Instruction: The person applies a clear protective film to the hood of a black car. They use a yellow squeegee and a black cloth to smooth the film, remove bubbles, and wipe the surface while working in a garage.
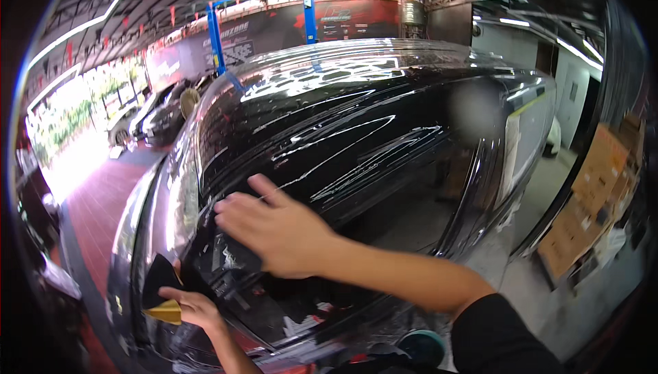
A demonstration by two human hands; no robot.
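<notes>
A glossy black car (356,120) fills the middle, its roof wet-looking and streaked with reflections of the ceiling lights. My right hand (267,226) reaches across from the right, fingers outstretched and flat, at the front pillar beside the near side window (397,230). Whether the palm presses on the surface I cannot tell. Lower left, my left hand (195,305) is closed on a flat yellow-and-black piece (163,312) that looks like a squeegee. That hand is beside the front of the car door, and its fingertips are partly hidden behind the piece.
Flattened cardboard boxes (593,182) lean along the right wall. A dark green round bucket (419,348) stands close to my body. Blue lift posts (310,10) rise behind the car. Other cars (161,117) are parked at the far left, by the bright doorway.
</notes>
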